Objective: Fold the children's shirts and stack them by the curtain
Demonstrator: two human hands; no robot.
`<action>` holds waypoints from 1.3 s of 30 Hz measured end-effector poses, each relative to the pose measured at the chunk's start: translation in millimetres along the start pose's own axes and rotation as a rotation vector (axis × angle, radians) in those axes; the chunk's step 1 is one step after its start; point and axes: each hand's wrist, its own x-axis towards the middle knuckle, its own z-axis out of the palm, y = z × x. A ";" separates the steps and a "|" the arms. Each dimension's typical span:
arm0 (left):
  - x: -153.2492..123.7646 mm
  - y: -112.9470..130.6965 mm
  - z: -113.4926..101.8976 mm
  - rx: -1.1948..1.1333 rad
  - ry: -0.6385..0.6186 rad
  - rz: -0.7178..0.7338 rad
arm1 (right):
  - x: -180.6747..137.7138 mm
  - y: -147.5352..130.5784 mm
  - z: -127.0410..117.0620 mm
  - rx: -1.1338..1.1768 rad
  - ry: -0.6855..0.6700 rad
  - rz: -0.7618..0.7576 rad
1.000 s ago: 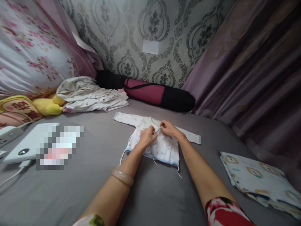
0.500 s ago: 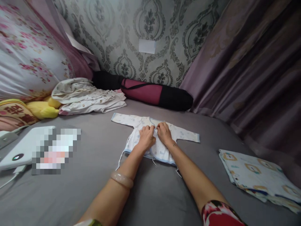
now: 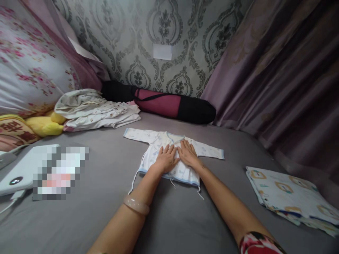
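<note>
A small white baby shirt [image 3: 209, 151] with blue trim lies spread out, sleeves to either side, on the grey bed sheet [image 3: 106, 197]. My left hand [image 3: 166, 158] lies flat on the shirt's chest, fingers stretched out. My right hand [image 3: 187, 153] lies flat beside it, fingers also stretched out and touching the left hand. Neither hand holds anything. Thin tie strings trail from the shirt's lower edge. A pale bangle [image 3: 136, 205] sits on my left wrist.
A pile of white clothes [image 3: 97, 111] lies at the back left beside a yellow cushion [image 3: 43, 125]. A maroon and black roll bag [image 3: 169, 104] lies along the wall. Folded patterned cloth [image 3: 288, 194] rests at the right. A white device [image 3: 18, 173] lies at the left.
My hands were pinched together at the shirt's front ties. They have let go and now lie flat on the shirt's chest.
</note>
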 end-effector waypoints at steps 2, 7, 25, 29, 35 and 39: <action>0.1 -0.7 -1.5 0.007 -0.038 -0.007 | 10.4 1.9 -0.6 -0.012 -0.003 0.026; 1.5 -5.0 -4.0 -0.027 -0.094 0.010 | 37.4 8.5 -1.6 -0.012 0.039 0.088; -16.7 -14.8 -46.9 -0.071 -0.258 0.097 | -55.1 -11.9 -6.1 0.059 -0.111 -0.154; -24.4 -16.9 -59.0 -0.046 -0.202 0.073 | -89.6 -27.0 -9.7 0.070 -0.113 -0.207; -38.3 -29.9 -79.4 -0.063 -0.001 0.079 | -141.0 -45.8 -16.0 0.108 -0.109 -0.300; -43.3 -37.8 -92.5 -0.054 0.042 0.068 | -164.1 -56.7 -34.3 0.152 -0.144 -0.364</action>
